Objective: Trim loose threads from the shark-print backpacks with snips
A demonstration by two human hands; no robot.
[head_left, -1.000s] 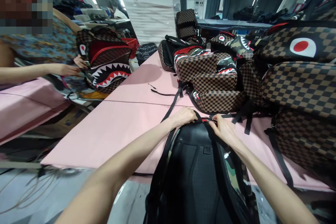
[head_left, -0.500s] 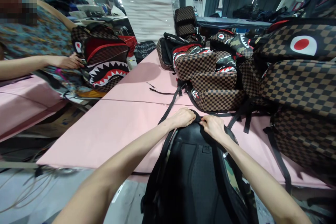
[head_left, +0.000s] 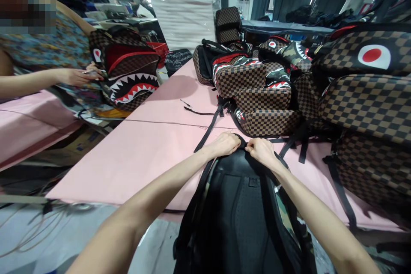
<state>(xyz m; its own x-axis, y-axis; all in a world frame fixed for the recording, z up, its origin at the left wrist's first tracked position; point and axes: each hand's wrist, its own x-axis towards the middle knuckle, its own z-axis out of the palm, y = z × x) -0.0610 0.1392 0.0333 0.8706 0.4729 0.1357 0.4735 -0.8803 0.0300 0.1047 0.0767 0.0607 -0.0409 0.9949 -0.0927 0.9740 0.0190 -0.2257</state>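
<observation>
A black backpack (head_left: 247,218) with camouflage sides stands against the table's front edge, its padded back and straps facing me. My left hand (head_left: 227,143) is closed around the black handle loop (head_left: 239,140) at the top of the bag. Just to its right, my right hand (head_left: 261,150) pinches the top edge beside the handle with thumb and forefinger. What exactly lies between those right fingertips is too small to make out. Both forearms reach along either side of the backpack.
Checkered backpacks (head_left: 266,122) pile up on the pink table (head_left: 154,150), with a larger stack (head_left: 369,94) at right. A thin black strap (head_left: 201,113) lies at the table's middle. On the left a co-worker's hand (head_left: 77,77) works at a shark-mouth backpack (head_left: 131,68).
My hands stay at the top of the backpack, with only slight finger movement. The co-worker's hand has shifted a little at the shark-mouth backpack.
</observation>
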